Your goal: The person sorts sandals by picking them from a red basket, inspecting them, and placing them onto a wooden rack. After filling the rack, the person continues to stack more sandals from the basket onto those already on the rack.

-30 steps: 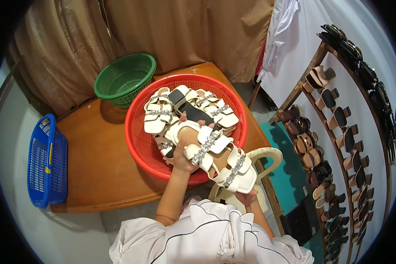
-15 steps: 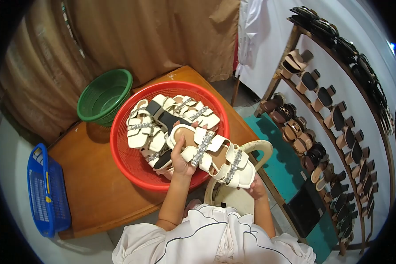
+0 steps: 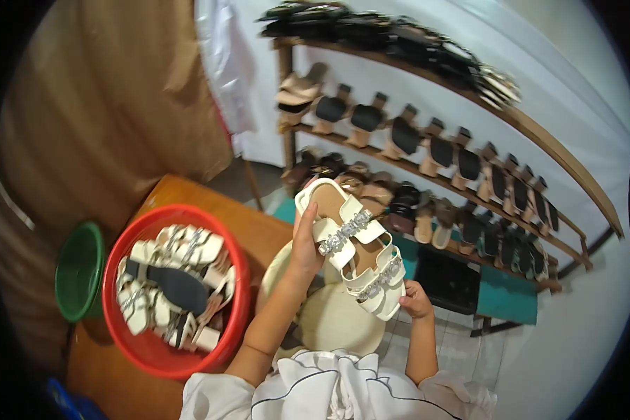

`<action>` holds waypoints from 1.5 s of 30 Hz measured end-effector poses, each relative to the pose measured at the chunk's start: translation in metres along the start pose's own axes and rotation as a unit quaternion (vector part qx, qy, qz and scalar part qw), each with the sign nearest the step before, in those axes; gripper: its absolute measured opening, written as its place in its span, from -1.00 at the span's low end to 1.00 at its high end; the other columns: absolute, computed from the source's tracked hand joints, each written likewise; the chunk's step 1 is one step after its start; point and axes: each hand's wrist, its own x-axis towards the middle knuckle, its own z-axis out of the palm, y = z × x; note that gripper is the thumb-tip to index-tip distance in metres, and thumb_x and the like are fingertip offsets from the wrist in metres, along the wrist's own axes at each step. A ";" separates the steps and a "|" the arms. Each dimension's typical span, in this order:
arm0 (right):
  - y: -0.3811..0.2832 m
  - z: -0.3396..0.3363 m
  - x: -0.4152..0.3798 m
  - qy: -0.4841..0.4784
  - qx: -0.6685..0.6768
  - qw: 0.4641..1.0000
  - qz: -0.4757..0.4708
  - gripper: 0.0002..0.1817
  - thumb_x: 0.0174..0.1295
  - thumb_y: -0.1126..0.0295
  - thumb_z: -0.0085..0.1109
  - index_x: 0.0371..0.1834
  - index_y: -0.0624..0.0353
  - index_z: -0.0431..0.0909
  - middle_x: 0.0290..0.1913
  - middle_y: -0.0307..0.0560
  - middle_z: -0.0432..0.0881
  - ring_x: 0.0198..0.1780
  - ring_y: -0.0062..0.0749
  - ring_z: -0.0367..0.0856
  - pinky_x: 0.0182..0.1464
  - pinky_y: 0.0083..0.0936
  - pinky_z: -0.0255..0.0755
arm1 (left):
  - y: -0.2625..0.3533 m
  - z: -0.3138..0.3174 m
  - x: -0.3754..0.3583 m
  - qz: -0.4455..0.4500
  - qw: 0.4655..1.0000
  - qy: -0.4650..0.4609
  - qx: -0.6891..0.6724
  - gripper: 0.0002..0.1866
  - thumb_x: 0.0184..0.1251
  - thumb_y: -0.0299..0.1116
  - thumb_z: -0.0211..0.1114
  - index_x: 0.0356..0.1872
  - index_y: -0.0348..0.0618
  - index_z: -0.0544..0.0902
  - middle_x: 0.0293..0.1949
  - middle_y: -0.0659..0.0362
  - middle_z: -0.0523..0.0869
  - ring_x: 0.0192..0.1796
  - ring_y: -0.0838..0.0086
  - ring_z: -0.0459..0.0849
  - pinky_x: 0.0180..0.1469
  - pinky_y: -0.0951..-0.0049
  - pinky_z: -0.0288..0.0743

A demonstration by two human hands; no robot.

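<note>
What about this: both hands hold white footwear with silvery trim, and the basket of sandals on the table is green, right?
Not quite: the head view shows the basket of sandals on the table is red. The left hand and right hand do hold white footwear with silvery trim.

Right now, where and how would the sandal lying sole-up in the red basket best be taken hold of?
Probably across the narrow part of the sole-up sandal, coming from above, thumb and fingers on opposite edges of the sole. It rests atop the other sandals with its dark underside bare, and the red basket opens upward while its wall blocks the sides.
</note>
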 end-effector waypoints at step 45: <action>-0.367 -0.139 0.085 0.333 -0.098 0.904 -0.249 -0.69 0.18 0.26 0.09 -0.20 0.32 0.39 -0.38 -0.13 0.50 -0.35 -0.57 0.53 -0.37 -0.75 0.52 | -0.099 0.254 0.173 0.501 0.315 -0.256 0.764 -0.34 0.01 -0.22 0.15 0.24 -0.03 0.23 0.30 0.03 0.08 0.33 0.21 0.09 0.28 -0.09 -0.20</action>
